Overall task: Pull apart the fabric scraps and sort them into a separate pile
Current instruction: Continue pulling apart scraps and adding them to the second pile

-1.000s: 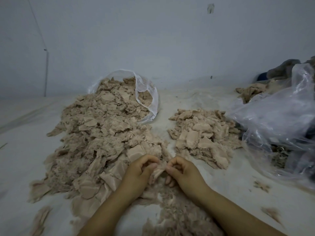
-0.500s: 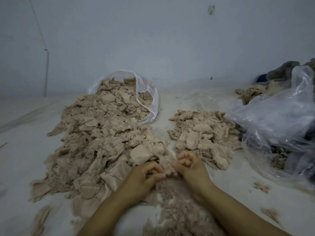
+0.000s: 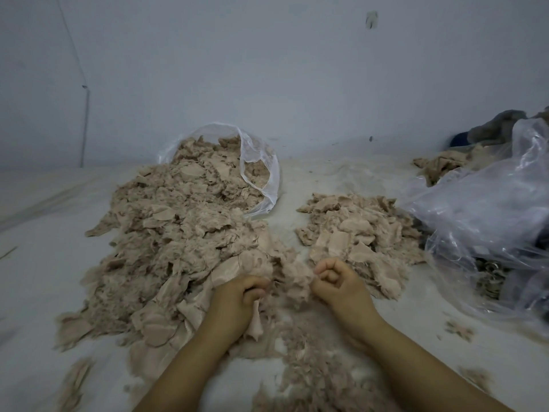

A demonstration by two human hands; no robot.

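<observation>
A big heap of beige fabric scraps [image 3: 178, 239] spills from a clear plastic bag [image 3: 261, 173] on the left. A smaller pile of beige scraps [image 3: 356, 233] lies to the right of it. My left hand [image 3: 237, 301] grips a smooth beige scrap [image 3: 257, 322] that hangs below its fingers. My right hand [image 3: 338, 281] pinches a fuzzy beige tuft [image 3: 294, 278] stretched between the two hands. Loose fluffy fibres [image 3: 315, 367] lie on the surface between my forearms.
A crumpled clear plastic bag [image 3: 481, 221] with dark contents fills the right side. Behind it lie more beige scraps [image 3: 439, 168] and grey cloth [image 3: 499, 126]. Small stray scraps [image 3: 459, 330] dot the white surface [image 3: 44, 263]. A pale wall stands close behind.
My hands have drawn apart, the right moving up and right, the left staying low. The scrap they held together has split into a smooth piece and a fuzzy tuft.
</observation>
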